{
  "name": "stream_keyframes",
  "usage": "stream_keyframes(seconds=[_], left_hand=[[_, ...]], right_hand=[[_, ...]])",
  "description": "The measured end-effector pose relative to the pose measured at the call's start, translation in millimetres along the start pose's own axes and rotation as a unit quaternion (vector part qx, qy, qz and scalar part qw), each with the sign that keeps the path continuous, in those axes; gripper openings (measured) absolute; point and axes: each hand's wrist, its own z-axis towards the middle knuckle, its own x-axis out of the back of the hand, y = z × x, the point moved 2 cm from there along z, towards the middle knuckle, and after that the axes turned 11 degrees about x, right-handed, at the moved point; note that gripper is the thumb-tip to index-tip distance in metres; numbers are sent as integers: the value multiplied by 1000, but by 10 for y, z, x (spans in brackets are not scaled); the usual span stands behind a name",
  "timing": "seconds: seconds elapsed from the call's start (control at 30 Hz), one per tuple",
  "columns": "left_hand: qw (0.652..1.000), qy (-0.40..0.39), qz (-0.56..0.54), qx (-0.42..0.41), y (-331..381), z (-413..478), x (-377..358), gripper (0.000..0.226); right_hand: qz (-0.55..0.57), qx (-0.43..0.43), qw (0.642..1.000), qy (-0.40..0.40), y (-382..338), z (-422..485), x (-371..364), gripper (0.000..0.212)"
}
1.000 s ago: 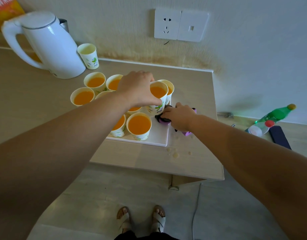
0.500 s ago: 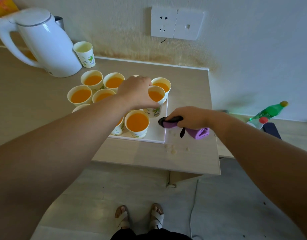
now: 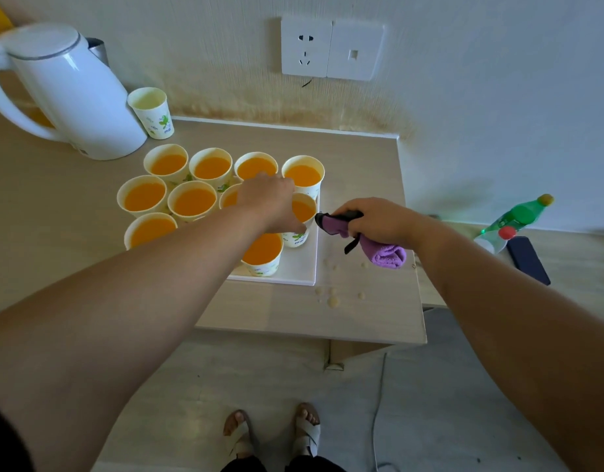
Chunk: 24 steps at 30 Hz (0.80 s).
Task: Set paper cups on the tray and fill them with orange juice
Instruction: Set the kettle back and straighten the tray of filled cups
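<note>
The pouring looks finished to me. The paper cups (image 3: 191, 202) stand close together in three rows on the white tray (image 3: 307, 264), near the back right corner of the desk (image 3: 293, 311), and every one I can see holds orange juice almost to the rim. I count about eleven, but my left arm hides part of the front row, so I cannot give the exact number. I also cannot tell whether the cups at the left side stand on the tray or just beside it.

My left hand (image 3: 271, 202) is over the middle row and its fingers curl around the gripped cup (image 3: 304, 212), which stands at the right edge of the tray. My right hand (image 3: 378, 223) is just beside that edge, closed tightly around a purple cloth (image 3: 387, 255).

What is left, as I judge it, is cleaning. Some juice drops (image 3: 332, 301) lie on the desk near the front right corner of the tray. One spare cup (image 3: 150, 110) stands near the back edge, next to the white kettle (image 3: 79, 97), and it seems to have no juice. Perhaps it also must be placed and filled.
</note>
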Motion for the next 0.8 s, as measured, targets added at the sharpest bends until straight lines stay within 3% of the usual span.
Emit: stream_keyframes(seconds=[0.33, 0.8], left_hand=[[1000, 12, 19, -5, -18, 56, -48, 59], [999, 4, 28, -16, -54, 30, -66, 81]], right_hand=[[4, -4, 1000, -8, 0, -16, -33, 37], [27, -3, 999, -20, -59, -47, -44, 40]])
